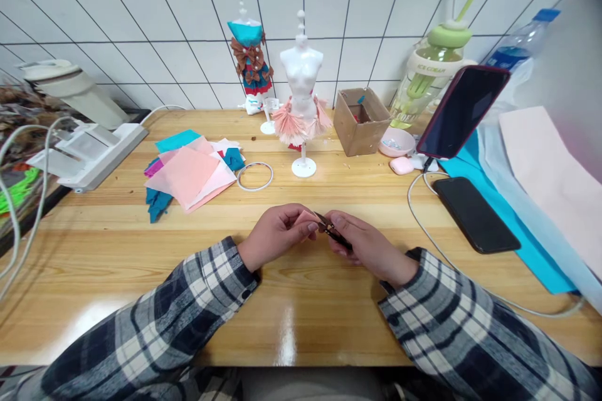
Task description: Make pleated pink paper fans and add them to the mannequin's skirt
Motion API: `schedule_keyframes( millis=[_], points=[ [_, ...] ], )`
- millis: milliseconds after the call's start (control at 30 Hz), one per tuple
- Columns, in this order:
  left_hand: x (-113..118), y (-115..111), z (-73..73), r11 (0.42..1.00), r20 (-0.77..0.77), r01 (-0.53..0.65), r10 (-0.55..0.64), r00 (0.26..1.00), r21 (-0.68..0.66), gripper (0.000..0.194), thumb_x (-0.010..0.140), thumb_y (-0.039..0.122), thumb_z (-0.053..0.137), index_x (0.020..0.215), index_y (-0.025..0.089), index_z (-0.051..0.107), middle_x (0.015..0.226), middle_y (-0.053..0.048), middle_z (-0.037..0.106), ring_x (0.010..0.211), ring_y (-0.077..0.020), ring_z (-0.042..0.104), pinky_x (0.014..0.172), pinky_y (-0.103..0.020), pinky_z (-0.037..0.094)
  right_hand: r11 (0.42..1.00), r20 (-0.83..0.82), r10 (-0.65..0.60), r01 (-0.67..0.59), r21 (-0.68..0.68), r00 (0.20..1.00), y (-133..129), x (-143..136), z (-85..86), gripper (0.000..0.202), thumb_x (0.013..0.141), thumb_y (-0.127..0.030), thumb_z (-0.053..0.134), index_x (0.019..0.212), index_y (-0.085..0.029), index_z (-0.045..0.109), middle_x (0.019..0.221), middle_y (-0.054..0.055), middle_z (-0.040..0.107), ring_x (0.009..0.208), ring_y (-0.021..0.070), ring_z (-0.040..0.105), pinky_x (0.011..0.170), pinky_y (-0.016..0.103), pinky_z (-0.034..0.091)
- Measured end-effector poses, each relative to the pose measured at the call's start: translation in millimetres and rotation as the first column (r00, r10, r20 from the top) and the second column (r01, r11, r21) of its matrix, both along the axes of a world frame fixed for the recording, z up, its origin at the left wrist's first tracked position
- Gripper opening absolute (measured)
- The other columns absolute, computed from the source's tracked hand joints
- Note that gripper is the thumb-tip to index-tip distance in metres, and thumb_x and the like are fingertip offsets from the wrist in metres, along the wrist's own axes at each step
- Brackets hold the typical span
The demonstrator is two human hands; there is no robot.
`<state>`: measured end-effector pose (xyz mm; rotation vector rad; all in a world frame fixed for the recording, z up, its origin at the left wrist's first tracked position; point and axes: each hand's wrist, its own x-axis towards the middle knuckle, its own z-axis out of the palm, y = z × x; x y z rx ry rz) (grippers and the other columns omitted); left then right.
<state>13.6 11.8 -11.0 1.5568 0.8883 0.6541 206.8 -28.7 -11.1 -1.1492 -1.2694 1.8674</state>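
fingers [305,230] hold one scrap [305,217], one pair of scissors [339,239]

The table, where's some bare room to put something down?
The table is bare below the left hand and right hand, between the left sleeve and right sleeve; also between the pile of coloured sheets and the left sleeve. It's crowded at the back right: box, pink bowl and propped phone sit close together.

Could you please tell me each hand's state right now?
Left hand: closed, pinching a small pink piece.
Right hand: closed, holding dark scissors.
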Motion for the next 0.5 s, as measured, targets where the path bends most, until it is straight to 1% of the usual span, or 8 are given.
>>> schedule_keyframes(
  millis=[133,200,300,500],
  points=[
    [0.3,1.0,0.9,1.000,-0.003,0.015,-0.015,1.000,-0.021,0.028,0.083,0.038,0.063,0.090,0.011,0.067,0.070,-0.002,0.066,0.057,-0.0090,0.052,0.055,-0.020,0.042,0.992,-0.095,-0.018,0.005,-0.129,0.995,-1.3,-0.6,3.1,0.035,0.094,-0.053,0.038,0.087,-0.021,0.048,0.058,-0.008,0.036,0.043,0.0053,0.021,0.037,0.018,0.015],
    [0.2,1.5,1.6,1.000,-0.024,0.001,-0.001,1.000,-0.009,0.028,0.083,0.039,0.062,0.090,0.012,0.067,0.070,-0.002,0.066,0.058,-0.0093,0.052,0.056,-0.020,0.042,0.986,-0.129,-0.045,0.024,-0.164,0.991,-1.8,-0.3,4.6,0.033,0.093,-0.053,0.042,0.086,-0.021,0.048,0.059,-0.008,0.035,0.044,0.0049,0.019,0.038,0.018,0.013],
    [-0.5,2.4,1.8,1.000,-0.040,-0.013,0.014,0.999,0.001,0.028,0.084,0.039,0.062,0.089,0.012,0.068,0.071,-0.002,0.067,0.060,-0.0095,0.053,0.057,-0.019,0.042,0.982,-0.154,-0.073,0.043,-0.185,0.985,-1.9,-0.2,6.3,0.030,0.092,-0.051,0.047,0.088,-0.021,0.048,0.060,-0.008,0.035,0.045,0.0048,0.019,0.039,0.018,0.011],
    [-1.5,3.6,1.3,1.000,-0.028,-0.029,0.029,0.999,0.009,0.026,0.084,0.037,0.063,0.084,0.012,0.070,0.069,-0.002,0.067,0.058,-0.0083,0.051,0.057,-0.019,0.041,0.981,-0.186,-0.084,0.048,-0.190,0.979,-2.3,-2.0,7.7,0.029,0.092,-0.050,0.048,0.088,-0.021,0.048,0.060,-0.008,0.034,0.046,0.0046,0.016,0.040,0.020,0.009]
  ],
)
